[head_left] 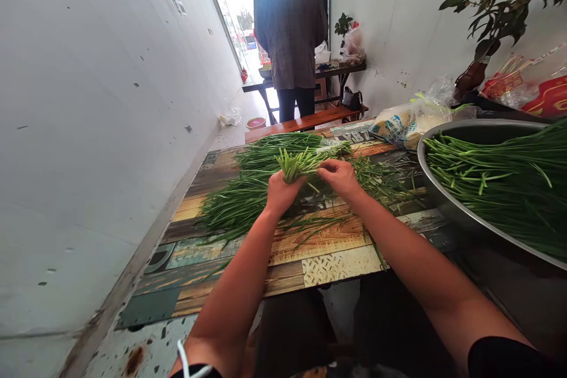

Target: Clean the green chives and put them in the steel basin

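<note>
My left hand point(283, 194) is wrapped round a bunch of garlic chives point(297, 164), whose pale cut ends point up and to the right. The fingertips of my right hand point(340, 178) are pinched at the right side of that bunch, on what looks like a chive stalk; its tip is hidden by the fingers. Beneath and to the left of my hands, a pile of long green chives point(230, 204) lies across the table. Loose trimmings point(383, 180) are heaped on the right, beyond my right wrist.
A large metal basin point(425, 156) full of chives stands at the right of the wood-patterned table point(332, 269). Behind it are plastic bags point(394, 124) and a potted plant point(482, 41). A person point(290, 29) stands at another table by the doorway, beyond a bench point(296, 125).
</note>
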`<state>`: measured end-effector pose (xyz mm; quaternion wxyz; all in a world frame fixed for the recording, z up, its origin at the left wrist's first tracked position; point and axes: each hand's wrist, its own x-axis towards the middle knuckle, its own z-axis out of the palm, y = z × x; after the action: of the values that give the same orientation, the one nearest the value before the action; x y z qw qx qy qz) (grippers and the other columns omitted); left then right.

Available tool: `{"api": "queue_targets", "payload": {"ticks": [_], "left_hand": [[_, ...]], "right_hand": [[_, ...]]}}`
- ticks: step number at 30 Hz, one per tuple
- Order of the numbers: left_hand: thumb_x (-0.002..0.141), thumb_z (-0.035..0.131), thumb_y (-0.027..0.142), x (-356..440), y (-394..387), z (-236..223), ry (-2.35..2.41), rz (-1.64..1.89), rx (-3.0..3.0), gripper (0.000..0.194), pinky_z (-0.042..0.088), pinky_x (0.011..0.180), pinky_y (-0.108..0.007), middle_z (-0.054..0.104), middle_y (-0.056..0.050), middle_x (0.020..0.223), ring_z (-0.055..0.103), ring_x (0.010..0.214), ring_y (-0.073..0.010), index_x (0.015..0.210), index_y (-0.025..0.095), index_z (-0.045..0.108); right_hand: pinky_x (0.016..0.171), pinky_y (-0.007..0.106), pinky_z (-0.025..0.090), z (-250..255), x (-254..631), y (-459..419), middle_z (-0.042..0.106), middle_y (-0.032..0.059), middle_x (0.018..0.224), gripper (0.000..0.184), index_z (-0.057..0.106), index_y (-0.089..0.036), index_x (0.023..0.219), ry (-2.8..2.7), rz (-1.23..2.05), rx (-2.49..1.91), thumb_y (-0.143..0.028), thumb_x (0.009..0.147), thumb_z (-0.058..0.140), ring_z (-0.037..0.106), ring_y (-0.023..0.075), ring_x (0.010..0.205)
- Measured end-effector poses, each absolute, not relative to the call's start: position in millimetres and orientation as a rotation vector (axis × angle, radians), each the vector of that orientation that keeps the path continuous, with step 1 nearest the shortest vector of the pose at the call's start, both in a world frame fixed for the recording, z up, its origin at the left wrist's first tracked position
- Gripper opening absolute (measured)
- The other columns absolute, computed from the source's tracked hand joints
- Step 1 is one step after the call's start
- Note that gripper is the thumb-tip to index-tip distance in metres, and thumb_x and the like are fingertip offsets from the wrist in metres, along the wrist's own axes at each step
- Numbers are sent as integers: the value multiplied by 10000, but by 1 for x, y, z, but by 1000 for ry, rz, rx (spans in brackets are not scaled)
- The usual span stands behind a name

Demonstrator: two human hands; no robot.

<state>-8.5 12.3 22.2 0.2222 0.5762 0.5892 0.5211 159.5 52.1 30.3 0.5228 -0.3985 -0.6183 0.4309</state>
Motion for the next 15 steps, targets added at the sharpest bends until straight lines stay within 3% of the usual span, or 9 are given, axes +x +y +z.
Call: {"api": "queue_targets", "payload": {"ticks": [9, 15], "left_hand": [[673, 764, 372, -10, 12, 22, 1633, 1436, 1591, 262, 491, 729, -286, 717, -28, 757, 619, 709, -162, 794, 141, 739], [652, 785, 373, -12, 12, 22, 1622, 1402, 1567, 282, 503, 733, -295, 722, -22, 750, 639, 732, -179, 820, 149, 751]], "right_hand": [[562, 251, 432, 28, 159, 54, 639, 2, 657, 259, 680, -162, 719, -1459, 1148, -907, -397, 612, 668, 516, 111, 566], [564, 233, 409, 24, 157, 58, 622, -11, 640, 196, 674, -160, 701, -1523, 1084, -892, -344, 644, 634, 503, 104, 579]]}}
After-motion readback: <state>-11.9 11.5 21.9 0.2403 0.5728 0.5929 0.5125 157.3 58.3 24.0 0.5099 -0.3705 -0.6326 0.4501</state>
